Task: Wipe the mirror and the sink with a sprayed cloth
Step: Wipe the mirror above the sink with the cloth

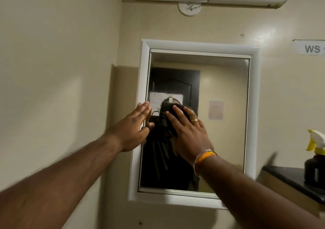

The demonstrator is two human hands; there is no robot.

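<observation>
Right hand (190,132) flat on cloth (166,110) on mirror (219,87), left hand (135,128) flat on frame (143,80), spray bottle (314,160) beside

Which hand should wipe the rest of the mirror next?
The right hand: it presses the dark cloth flat on the mirror. The left hand has no cloth and only rests open on the mirror's left edge.
</observation>
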